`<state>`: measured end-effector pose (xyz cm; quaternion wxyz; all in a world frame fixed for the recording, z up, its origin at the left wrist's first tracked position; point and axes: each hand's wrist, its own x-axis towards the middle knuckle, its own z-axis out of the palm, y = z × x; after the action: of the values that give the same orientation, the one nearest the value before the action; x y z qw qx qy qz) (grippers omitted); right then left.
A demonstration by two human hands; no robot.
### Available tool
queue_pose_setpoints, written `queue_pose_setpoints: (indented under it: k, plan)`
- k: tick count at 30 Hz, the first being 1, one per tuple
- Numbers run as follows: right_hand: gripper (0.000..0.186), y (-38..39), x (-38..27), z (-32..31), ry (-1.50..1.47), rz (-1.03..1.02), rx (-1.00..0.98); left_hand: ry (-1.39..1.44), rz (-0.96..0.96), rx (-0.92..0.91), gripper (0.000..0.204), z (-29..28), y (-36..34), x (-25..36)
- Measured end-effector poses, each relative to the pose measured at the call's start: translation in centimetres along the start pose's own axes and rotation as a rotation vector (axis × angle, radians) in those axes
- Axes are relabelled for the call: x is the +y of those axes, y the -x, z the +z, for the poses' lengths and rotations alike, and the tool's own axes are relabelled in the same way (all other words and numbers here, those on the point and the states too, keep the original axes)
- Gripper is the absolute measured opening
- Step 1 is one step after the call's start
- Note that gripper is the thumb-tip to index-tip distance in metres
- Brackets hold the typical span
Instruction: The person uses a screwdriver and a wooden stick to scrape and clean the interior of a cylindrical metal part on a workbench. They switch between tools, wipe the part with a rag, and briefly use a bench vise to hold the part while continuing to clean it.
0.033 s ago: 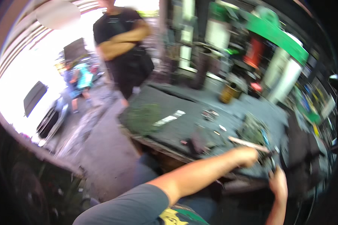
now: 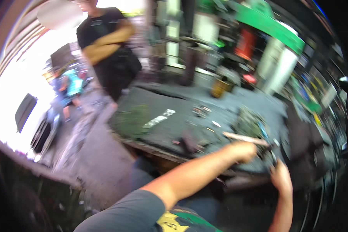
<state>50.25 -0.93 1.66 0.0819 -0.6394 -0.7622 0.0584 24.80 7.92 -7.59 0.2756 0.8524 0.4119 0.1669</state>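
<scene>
My left hand (image 2: 245, 152) is closed at the front right of the workbench (image 2: 197, 91). Blur and its own fingers hide what it grips, beside a small dark metal piece (image 2: 262, 151). Just right of it and lower, my right hand (image 2: 281, 177) is closed around the lower end of a thin, curved metal tool (image 2: 273, 156), whose upper end reaches that dark piece. A pale, wooden-looking stick (image 2: 241, 137) lies directly beyond my left hand. Behind the stick sits a crumpled grey-green cloth (image 2: 248, 121).
A brownish-yellow can (image 2: 219, 88), small metal parts (image 2: 201, 111) and a dark block (image 2: 188, 143) stand or lie on the bench. A green-and-white machine frame (image 2: 270, 25) rises behind. Dark cloth (image 2: 303, 135) hangs at right. A person with folded arms (image 2: 108, 46) stands beyond the bench's left end.
The whole scene has shifted left and slightly up in the picture. Both hands stay close together at the same dark piece, with no visible change of grip.
</scene>
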Motion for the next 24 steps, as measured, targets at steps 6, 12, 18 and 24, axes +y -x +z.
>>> queue_pose_setpoints:
  k: [6,12,18,24]
  plan:
    - [0.039,2.9,1.2,-2.5,0.012,0.12,-0.177,-0.032,0.045,-0.052,0.031,-2.5,1.7,0.5]
    - [0.039,10.9,4.9,-0.9,-1.387,0.192,-0.151,0.027,-0.031,-0.098,0.037,-4.2,2.6,1.9]
    - [0.05,17.5,7.1,6.3,-2.573,-0.309,-0.266,0.049,0.05,0.138,0.032,-4.1,2.9,3.4]
    - [0.051,21.4,5.9,4.3,-2.075,-0.196,0.155,0.265,0.075,0.266,0.027,-3.2,4.3,10.9]
